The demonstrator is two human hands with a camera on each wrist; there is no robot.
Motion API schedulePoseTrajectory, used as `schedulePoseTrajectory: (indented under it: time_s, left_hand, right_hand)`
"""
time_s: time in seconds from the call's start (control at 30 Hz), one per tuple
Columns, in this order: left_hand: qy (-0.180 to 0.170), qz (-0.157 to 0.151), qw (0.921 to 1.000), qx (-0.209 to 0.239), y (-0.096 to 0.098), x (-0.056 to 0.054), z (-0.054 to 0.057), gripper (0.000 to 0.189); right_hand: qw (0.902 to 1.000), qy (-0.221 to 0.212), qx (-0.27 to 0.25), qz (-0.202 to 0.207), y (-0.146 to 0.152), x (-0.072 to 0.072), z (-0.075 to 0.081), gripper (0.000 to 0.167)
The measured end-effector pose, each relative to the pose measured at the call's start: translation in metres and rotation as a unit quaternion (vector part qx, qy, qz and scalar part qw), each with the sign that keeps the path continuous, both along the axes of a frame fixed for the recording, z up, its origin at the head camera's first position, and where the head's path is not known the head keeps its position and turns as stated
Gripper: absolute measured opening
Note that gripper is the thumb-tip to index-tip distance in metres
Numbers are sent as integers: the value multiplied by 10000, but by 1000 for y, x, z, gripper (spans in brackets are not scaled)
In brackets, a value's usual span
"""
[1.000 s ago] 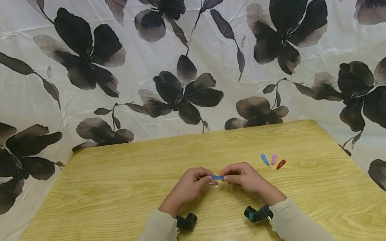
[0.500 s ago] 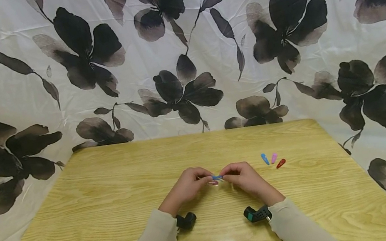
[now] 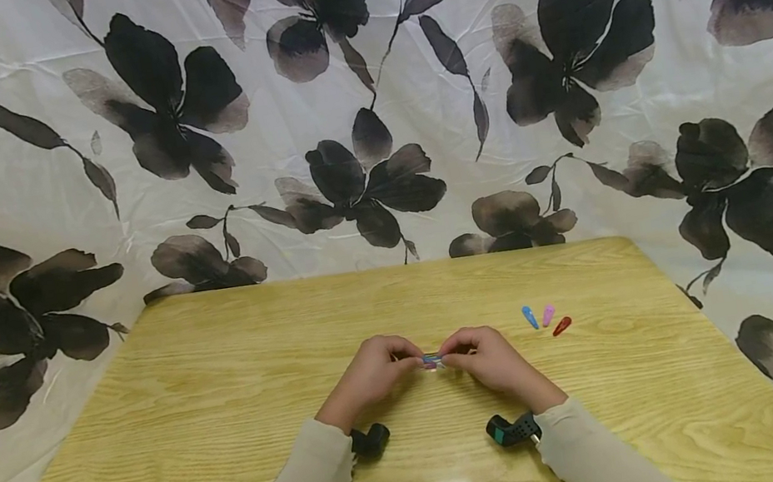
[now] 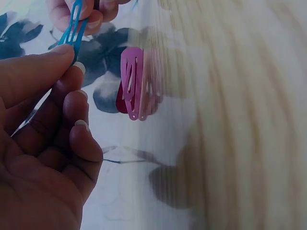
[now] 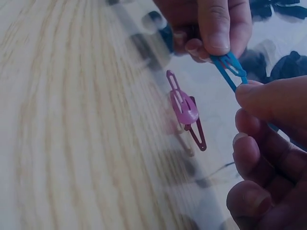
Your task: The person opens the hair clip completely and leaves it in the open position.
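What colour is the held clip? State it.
The held clip is blue, clearest in the right wrist view.

The wood-grain table looks glossy, the held blue clip smooth.

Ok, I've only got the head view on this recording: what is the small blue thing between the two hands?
Observer: It's a blue hair clip with long slots in it; the wrist views show them plainly.
Operator: Does it touch the pinkish bit I can just make out there?
Observer: No, both wrist views show a gap between it and that bit, a pink clip.
Operator: Is the pink one on its own?
Observer: No, a dark red clip shows partly behind it in the left wrist view; I can't tell whether the two are hooked together.
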State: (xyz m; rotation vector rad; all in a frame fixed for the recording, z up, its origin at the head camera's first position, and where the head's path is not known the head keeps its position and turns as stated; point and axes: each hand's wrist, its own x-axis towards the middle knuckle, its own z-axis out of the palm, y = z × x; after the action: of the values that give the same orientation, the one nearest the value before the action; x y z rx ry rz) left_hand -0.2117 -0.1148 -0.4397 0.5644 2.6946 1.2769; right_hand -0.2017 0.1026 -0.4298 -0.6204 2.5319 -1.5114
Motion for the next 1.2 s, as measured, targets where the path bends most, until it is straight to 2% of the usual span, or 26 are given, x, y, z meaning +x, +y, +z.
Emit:
schedulePoseTrajectory:
  time_s: [0.17,0.4,0.63,0.93,1.2]
  left_hand:
    - [73,-50,10000,-23,-2,-2,-3,7]
    - [152,-69,9997,-204,-2,-1,-2,6]
    - [384,-105,9973,-624,1,2,0,5]
    - [948,-398,9870,-1232,7,7,3,10]
    - [1133,-604,9797,-1542,11,10,4,11]
  right_hand:
    - [9996,104,206,-154,1,-16,-29,7]
    - [9983,305,460,-205,-1,-13,-26,7]
    - [9970,453,612,-121,-1,-13,-29,7]
    - [9914,887,964,-26,0,-13,-33,8]
    - [9866,1064,1232,120,-1,-13,-33,9]
